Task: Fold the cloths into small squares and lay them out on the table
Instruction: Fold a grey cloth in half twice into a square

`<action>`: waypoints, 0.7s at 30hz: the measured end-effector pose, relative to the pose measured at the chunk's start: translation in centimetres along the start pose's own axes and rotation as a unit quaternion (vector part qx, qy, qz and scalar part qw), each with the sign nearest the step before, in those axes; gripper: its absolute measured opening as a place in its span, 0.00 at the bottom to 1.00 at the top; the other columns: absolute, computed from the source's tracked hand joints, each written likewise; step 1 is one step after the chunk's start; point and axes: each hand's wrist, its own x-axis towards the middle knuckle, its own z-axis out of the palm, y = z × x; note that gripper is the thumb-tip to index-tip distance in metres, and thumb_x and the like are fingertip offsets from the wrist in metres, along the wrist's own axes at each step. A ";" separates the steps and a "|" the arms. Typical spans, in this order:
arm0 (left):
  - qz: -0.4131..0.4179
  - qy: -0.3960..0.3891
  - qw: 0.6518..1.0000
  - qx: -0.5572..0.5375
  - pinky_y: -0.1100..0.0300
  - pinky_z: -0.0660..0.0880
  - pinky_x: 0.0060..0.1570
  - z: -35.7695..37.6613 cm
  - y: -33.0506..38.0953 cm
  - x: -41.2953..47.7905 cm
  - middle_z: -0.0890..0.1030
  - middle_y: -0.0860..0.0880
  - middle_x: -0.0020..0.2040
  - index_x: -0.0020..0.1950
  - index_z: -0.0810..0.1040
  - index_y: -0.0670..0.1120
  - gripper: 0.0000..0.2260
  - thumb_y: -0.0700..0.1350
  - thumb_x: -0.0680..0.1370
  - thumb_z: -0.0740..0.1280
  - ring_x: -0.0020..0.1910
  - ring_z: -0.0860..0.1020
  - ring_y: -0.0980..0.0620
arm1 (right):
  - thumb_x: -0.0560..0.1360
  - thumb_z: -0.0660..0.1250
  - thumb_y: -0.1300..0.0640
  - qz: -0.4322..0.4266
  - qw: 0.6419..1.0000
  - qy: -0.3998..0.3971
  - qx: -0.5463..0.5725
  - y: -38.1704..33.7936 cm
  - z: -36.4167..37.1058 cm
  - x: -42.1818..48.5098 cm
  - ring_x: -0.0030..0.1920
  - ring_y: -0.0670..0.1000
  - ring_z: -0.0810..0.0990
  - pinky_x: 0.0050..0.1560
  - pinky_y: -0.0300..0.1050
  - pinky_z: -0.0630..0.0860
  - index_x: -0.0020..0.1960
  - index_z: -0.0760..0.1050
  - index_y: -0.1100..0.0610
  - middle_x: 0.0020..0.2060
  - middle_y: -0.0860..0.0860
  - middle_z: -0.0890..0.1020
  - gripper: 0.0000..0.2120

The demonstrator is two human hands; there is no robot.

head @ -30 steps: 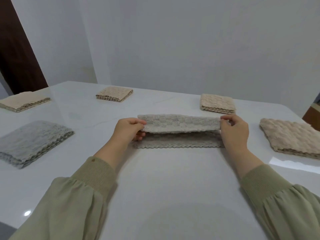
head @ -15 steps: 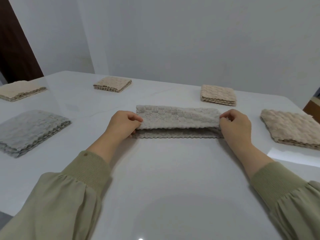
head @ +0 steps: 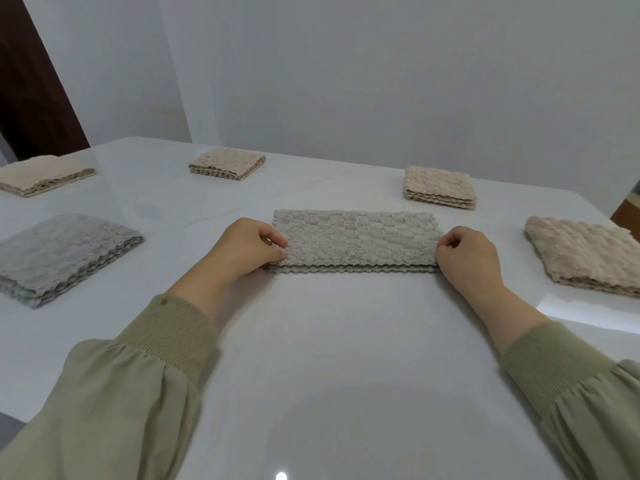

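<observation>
A grey-beige textured cloth (head: 355, 241) lies on the white table (head: 329, 341) in front of me, folded in half into a long strip, its upper layer flat on the lower one. My left hand (head: 247, 249) pinches the strip's left end at the near corner. At the right end, my right hand (head: 469, 254) pinches the near corner with curled fingers.
Folded squares lie around: a grey one (head: 62, 254) at left, beige ones at far left (head: 45, 178), back middle (head: 227, 164), back right (head: 440, 187) and right (head: 585, 254). A white wall stands behind the table. A dark door (head: 31, 91) is at upper left.
Both hands brought the lifted far half of the cloth toward me and down onto the near half; the fold now lies flat.
</observation>
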 end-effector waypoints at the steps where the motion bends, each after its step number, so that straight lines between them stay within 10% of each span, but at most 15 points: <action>1: 0.001 -0.002 1.000 0.005 0.65 0.69 0.28 0.0 0.0 0.0 0.74 0.50 0.30 0.41 0.82 0.49 0.06 0.38 0.70 0.74 0.29 0.75 0.53 | 0.71 0.61 0.65 -0.002 1.000 0.004 0.001 0.0 0.0 0.0 0.41 0.54 0.73 0.41 0.43 0.65 0.39 0.75 0.58 0.37 0.52 0.77 0.06; 14: 0.021 -0.012 0.998 0.061 0.64 0.67 0.31 0.0 0.3 -0.3 0.74 0.51 0.30 0.42 0.81 0.48 0.04 0.40 0.71 0.74 0.28 0.72 0.56 | 0.70 0.61 0.64 -0.015 0.999 -0.003 -0.049 0.1 0.3 0.1 0.42 0.59 0.75 0.42 0.48 0.71 0.37 0.75 0.59 0.36 0.56 0.79 0.06; 21: 0.079 0.130 0.964 0.216 0.57 0.69 0.48 1.2 0.8 -0.1 0.74 0.51 0.47 0.42 0.81 0.50 0.05 0.49 0.74 0.67 0.50 0.71 0.52 | 0.65 0.60 0.63 -0.165 0.972 0.092 -0.142 -1.1 0.7 -0.3 0.44 0.60 0.72 0.43 0.48 0.62 0.40 0.78 0.62 0.41 0.58 0.76 0.09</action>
